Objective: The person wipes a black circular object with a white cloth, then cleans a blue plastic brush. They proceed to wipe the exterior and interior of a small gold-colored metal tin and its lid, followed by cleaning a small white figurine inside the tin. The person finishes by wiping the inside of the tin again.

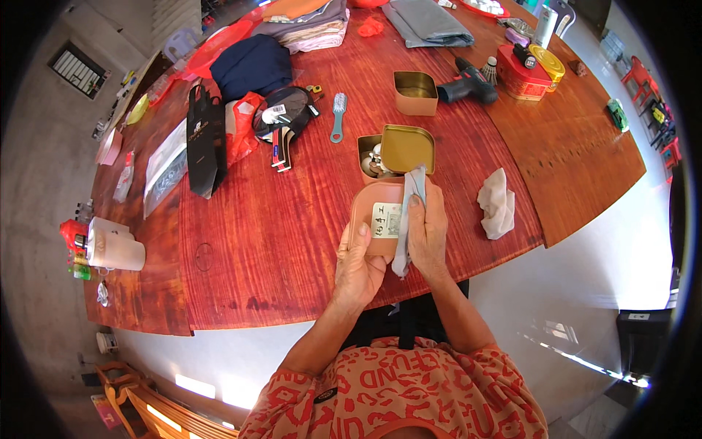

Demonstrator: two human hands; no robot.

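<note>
My left hand grips an orange-brown tin piece with rounded corners and a pale label on its face. Whether it is a lid or a whole tin, I cannot tell. My right hand presses a folded light grey cloth against its right side, thumb on top. Just beyond stands an open tin with small whitish and brown things inside. A gold-coloured tin lid, inner side up, rests over part of it. Farther back is another open tin, gold inside.
On the wooden table, a crumpled white cloth lies to the right. A cordless drill, a shuttlecock and a red tin are at the back right. A brush, a black bag and a plastic jug lie leftward.
</note>
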